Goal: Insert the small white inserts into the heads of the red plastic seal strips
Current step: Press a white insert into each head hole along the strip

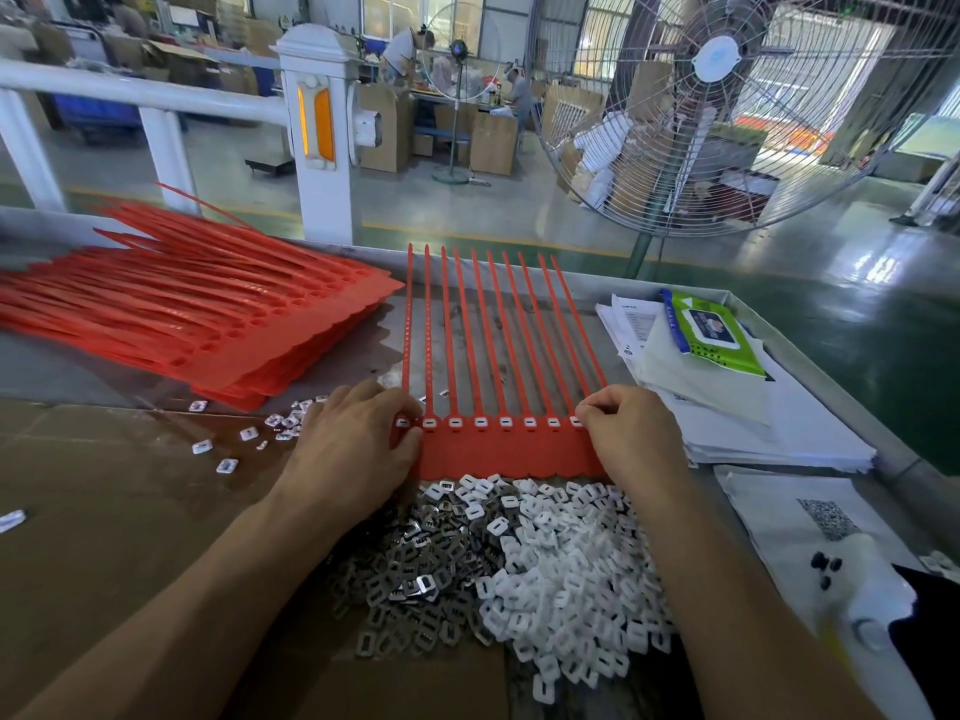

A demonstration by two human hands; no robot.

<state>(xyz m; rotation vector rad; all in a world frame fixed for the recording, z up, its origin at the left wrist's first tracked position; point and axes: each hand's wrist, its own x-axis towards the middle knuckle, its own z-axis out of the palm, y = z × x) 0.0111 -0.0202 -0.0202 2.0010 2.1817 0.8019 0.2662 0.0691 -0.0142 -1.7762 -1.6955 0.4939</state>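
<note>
Red seal strips (498, 444) are pinched at both ends by the left hand (353, 449) and right hand (631, 433); white inserts (566, 579) are heaped just beside.

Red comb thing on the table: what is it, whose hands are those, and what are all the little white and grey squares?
The picture comes from a camera worn on a person's head, so you look down at their own two hands. The red comb is a row of plastic seal strips joined side by side, their long tails pointing away. Each strip head has a small white insert pushed in. The left hand pinches the row's left end and the right hand pinches its right end. In front lies a pile of loose white inserts beside grey metal-looking pieces. A stack of more red strips waits at the left. On the right lie papers and a green pack of wipes. Behind stands a big fan.
</note>
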